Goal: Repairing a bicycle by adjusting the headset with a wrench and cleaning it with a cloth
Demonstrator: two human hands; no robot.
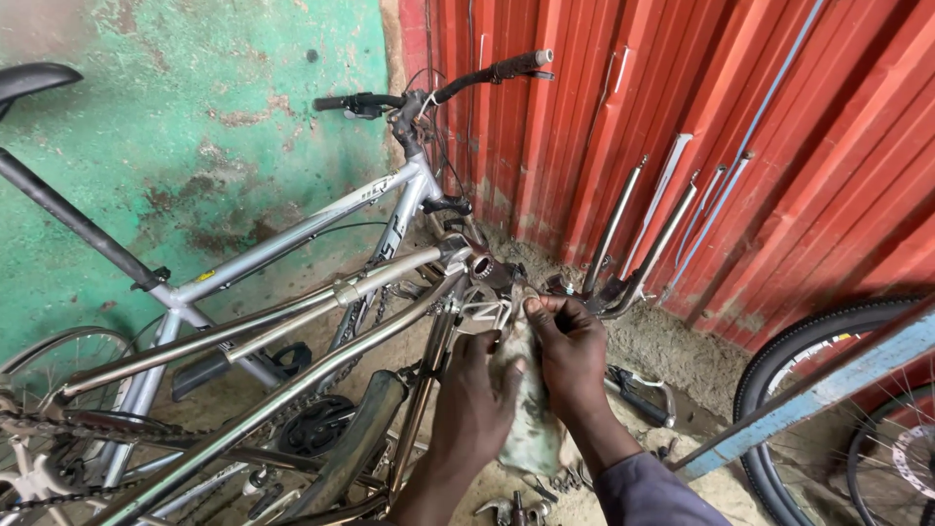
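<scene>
Peeling green plaster wall (195,117), red corrugated metal wall (779,146), sandy dirt floor (672,351), daylight

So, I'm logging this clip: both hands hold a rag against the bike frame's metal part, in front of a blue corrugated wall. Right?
Not quite. In the head view the corrugated wall is red, not blue. Both the left hand and right hand do hold the rag at the frame's metal part.

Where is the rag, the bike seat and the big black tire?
rag (531,429), head view, on its lower hanging part.
bike seat (34,78), head view, on its black top.
black tire (818,331), head view, on its tread.
</scene>
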